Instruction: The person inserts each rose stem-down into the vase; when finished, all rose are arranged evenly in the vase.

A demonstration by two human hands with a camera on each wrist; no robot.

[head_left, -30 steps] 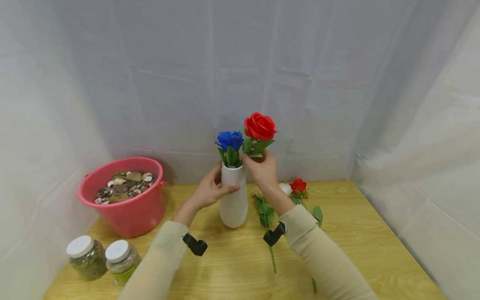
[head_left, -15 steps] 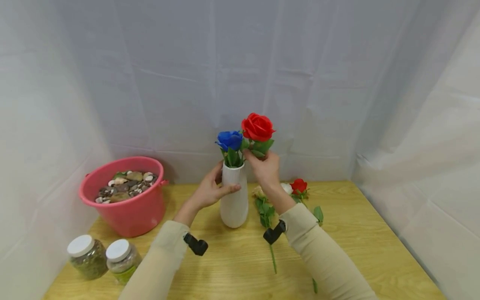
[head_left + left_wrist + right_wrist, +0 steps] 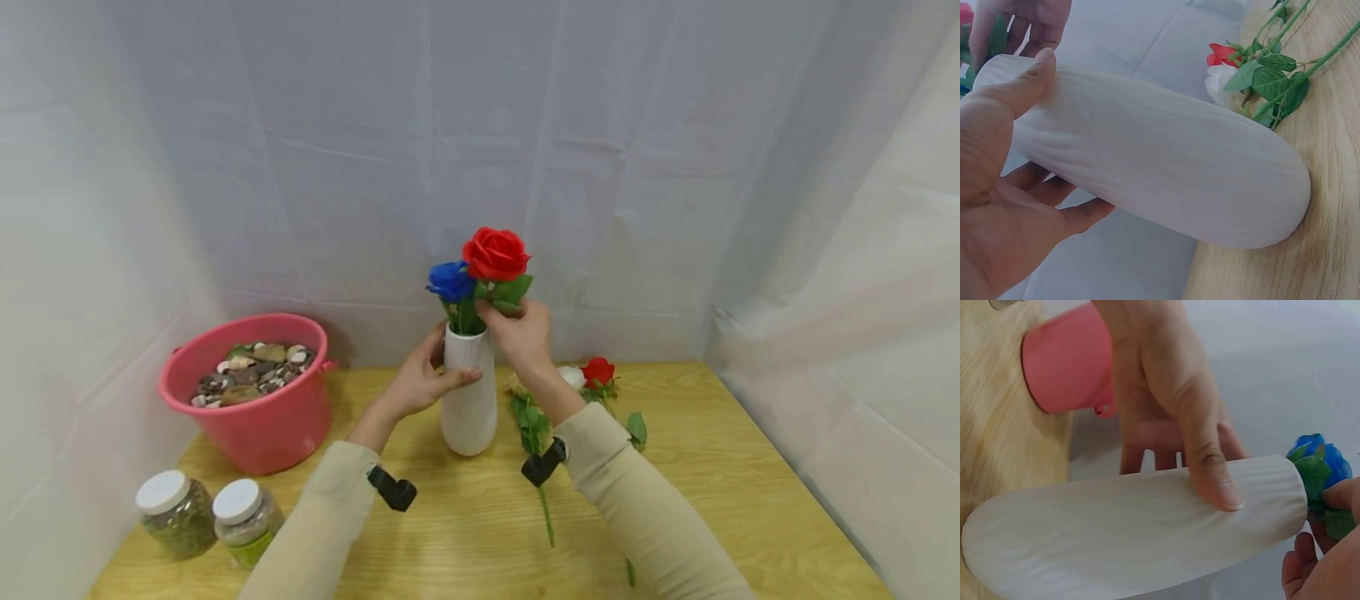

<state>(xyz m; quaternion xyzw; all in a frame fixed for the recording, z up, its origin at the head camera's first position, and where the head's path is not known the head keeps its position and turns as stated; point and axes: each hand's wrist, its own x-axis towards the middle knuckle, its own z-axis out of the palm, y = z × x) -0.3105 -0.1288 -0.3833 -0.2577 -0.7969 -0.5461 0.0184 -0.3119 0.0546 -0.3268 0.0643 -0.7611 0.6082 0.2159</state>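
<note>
A tall white ribbed vase [image 3: 468, 408] stands upright on the wooden table. My left hand [image 3: 416, 379] grips its upper part, thumb across the front and fingers behind, as the left wrist view of the vase [image 3: 1160, 156] also shows. A blue rose [image 3: 451, 282] stands in the vase mouth, its leaves at the rim. My right hand [image 3: 525, 337] pinches the stem of a red rose [image 3: 497, 254] just below the bloom, right over the rim. The red bloom overlaps the blue one's right edge in the head view. The red rose's lower stem is hidden in the vase.
Right of the vase lie a white rose [image 3: 572, 377], another red rose [image 3: 598, 372] and a pale rose, partly behind my right arm. At left stand a pink bucket [image 3: 258, 433] of stones and shells and two white-lidded jars [image 3: 178, 517]. A pale sheet [image 3: 360, 167] hangs behind.
My right hand has moved slightly left with the red rose, bringing its bloom against the blue one, which has tipped a little left. The left hand and vase have stayed still.
</note>
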